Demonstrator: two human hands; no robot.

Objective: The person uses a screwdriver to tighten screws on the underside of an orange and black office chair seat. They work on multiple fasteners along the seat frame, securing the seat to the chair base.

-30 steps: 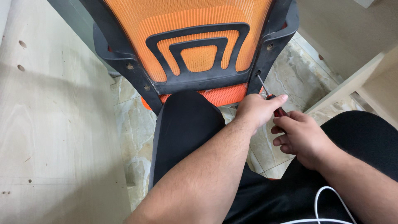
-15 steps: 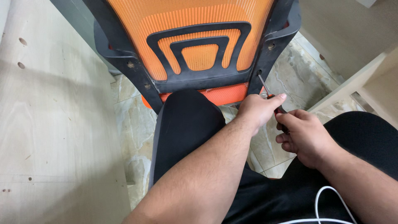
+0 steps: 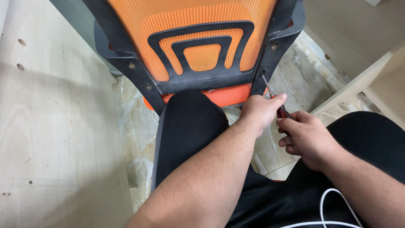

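The left hand (image 3: 260, 110) reached across to the chair (image 3: 198, 50), just below its black frame on the right side. Its fingers were curled and pinched around the screwdriver (image 3: 272, 95). The thin metal tip pointed up at a hole in the frame. The right hand (image 3: 306, 137) sat just beside the left one, lower down, with its fingers closed around the screwdriver's red handle.

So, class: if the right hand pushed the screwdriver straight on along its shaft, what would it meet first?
Probably the black chair frame: the right hand aims the screwdriver at a screw hole there, though depth is unclear.
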